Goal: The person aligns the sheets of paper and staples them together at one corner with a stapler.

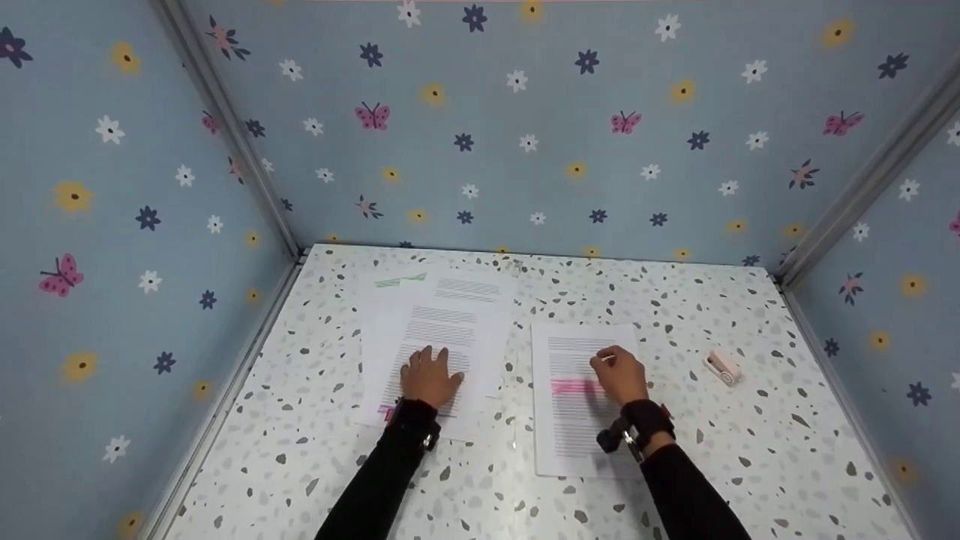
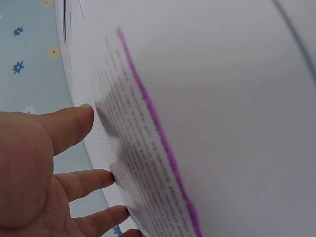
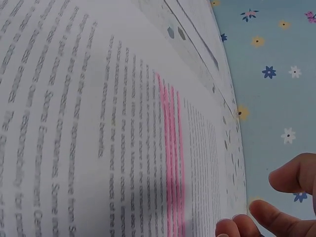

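Left hand (image 1: 429, 377) flat on the stack (image 1: 439, 341), fingers (image 2: 74, 123) spread wide and straight, tips pressing the printed page near a purple line (image 2: 158, 133). Stack just left of the sheet (image 1: 581, 397), a strip of speckled table (image 1: 517, 450) between them. Right hand (image 1: 619, 375) resting on the sheet, fingers (image 3: 276, 217) loosely curled over the text, just right of the pink lines (image 1: 574, 386). Can't tell if pinching anything. Small pink gadget (image 1: 723, 367) off to the sheet's right, well apart from both hands.
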